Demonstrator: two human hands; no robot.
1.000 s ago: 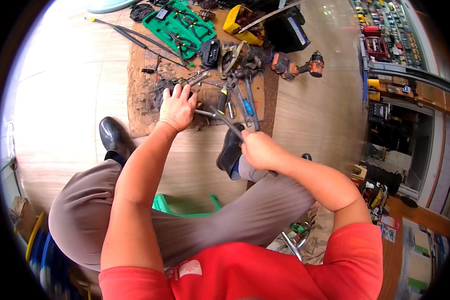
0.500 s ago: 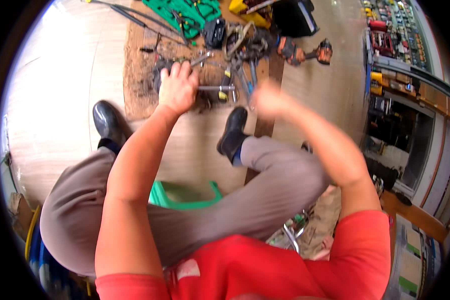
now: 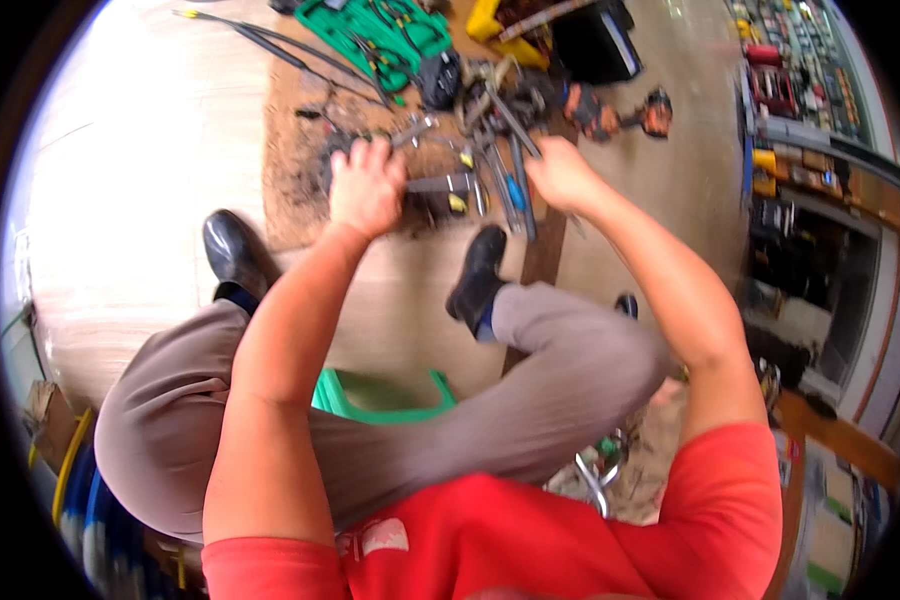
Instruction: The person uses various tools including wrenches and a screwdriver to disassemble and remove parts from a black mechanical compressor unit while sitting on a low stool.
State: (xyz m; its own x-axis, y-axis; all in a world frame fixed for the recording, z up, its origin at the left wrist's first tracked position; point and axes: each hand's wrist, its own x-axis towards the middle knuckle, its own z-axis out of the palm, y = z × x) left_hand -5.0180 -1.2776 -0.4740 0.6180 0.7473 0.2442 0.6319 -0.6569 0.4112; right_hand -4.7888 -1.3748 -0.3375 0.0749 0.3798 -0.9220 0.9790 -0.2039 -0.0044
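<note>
My left hand (image 3: 368, 188) lies over a dark, greasy machine part (image 3: 338, 160) on the worn wooden board (image 3: 288, 190), fingers bent over it. Most of the part is hidden beneath the hand. Right of this hand, a metal bar-shaped tool (image 3: 442, 184) lies level, near a yellow-and-black handle (image 3: 457, 203). My right hand (image 3: 562, 178) is closed round the end of a grey bar-like tool (image 3: 513, 122) that slants up and to the left; its exact kind is unclear. Below that tool, long-handled pliers with blue on the grips (image 3: 515, 192) lie on the board's right side.
Beyond the hands sit an open green tool case (image 3: 380, 40), a yellow container (image 3: 490, 25), a black box (image 3: 595, 45) and an orange-and-black cordless drill (image 3: 592, 110). A green stool (image 3: 385, 408) is under me. Shelves (image 3: 790, 70) with small goods stand at right.
My right hand, blurred by motion before, has moved up a little and now shows the grey tool in its grip. The left hand stays on the machine part. The whole view has shifted slightly.
</note>
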